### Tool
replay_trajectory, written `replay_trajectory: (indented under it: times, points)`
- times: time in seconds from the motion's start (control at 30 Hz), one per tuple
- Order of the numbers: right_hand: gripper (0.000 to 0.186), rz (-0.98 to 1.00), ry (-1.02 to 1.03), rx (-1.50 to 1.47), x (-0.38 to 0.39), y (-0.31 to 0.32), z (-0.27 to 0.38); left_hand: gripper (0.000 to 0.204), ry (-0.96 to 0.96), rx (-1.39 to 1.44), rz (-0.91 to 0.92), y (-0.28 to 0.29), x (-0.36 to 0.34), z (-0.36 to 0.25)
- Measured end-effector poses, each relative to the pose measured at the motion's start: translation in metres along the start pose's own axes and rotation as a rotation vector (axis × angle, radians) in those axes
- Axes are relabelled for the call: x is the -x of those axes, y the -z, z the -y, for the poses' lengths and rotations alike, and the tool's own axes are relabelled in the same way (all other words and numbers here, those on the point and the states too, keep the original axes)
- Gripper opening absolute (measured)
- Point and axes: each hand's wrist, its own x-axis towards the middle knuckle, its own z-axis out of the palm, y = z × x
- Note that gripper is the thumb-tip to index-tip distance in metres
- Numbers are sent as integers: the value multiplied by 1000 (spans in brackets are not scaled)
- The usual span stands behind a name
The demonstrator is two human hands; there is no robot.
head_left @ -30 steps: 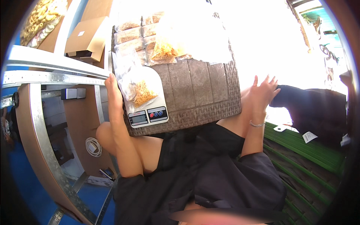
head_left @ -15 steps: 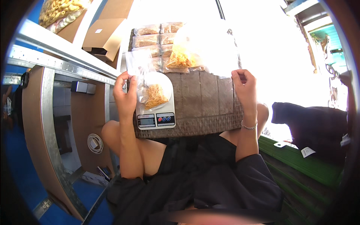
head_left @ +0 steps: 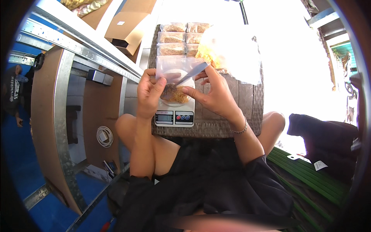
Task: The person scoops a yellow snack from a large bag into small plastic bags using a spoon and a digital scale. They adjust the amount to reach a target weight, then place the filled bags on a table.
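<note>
Right hand (head_left: 216, 94) is now over the scale (head_left: 174, 119), holding a strip (head_left: 195, 72); left hand (head_left: 148, 94) pinches the bag (head_left: 170, 63): tugging could spill food (head_left: 178, 96).

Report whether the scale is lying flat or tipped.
Flat: the white scale rests on the woven table, display and buttons facing up.

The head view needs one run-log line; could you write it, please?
left hand: pinching clear plastic bag; right hand: at grey strip; digital scale: under shredded snack

Strong glare burns out the upper right, bleaching the table's far side (head_left: 245, 58), while fisheye edges darken.
</note>
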Motion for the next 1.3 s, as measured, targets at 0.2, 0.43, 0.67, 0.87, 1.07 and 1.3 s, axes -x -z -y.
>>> replay_trajectory:
  times: [0.2, 0.43, 0.67, 0.87, 1.07, 1.3]
  points:
    - [35, -39, 46, -148, -8, 13, 4, 18, -11, -80, -48, -1, 2, 0]
    - [20, -222, -2, -370, -13, 30, -1, 14, -9, -17, 8, 2, -2, 1]
    - [10, -90, 118, -170, -26, 29, 23, 41, -3, -105, 23, 0, -2, 4]
    - [11, -119, 308, -156, -41, 25, 60, 56, -53, -632, 189, 2, -2, -1]
    - [19, -231, 489, -30, -64, 56, 84, 34, 105, -171, 21, 0, -8, 4]
    - [16, 44, 672, 184, -77, 80, 83, 34, 21, -326, -22, 1, -7, 7]
